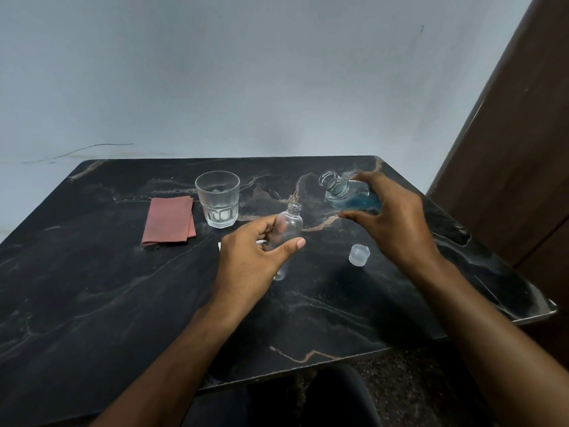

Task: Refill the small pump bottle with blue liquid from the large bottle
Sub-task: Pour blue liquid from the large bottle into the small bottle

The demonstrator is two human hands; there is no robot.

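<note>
Blue liquid is seen pooled low in the large bottle point(348, 192), which is tipped on its side above the far right of the table point(92, 288), its uncapped mouth turned toward the small pump bottle point(284, 238) but well apart from it. A spill is judged the main risk: the small neck is narrow, the two mouths are not yet aligned, and any further tilt before alignment would send liquid onto the dark marbled surface. The clear plastic may also slip if squeezed unevenly.

The small bottle is grasped by the left hand point(252, 257), fingers point(295, 243) curled around its body with the thumb across the front, and it is held leaning, open-necked and seemingly empty. The large bottle is clasped by the right hand point(394, 217), thumb beneath and the other digits over its top, spread fairly wide.

A loose cap point(358, 255) lies between the hands; a glass tumbler point(217, 198) and a folded red cloth point(168, 220) sit to the left.
</note>
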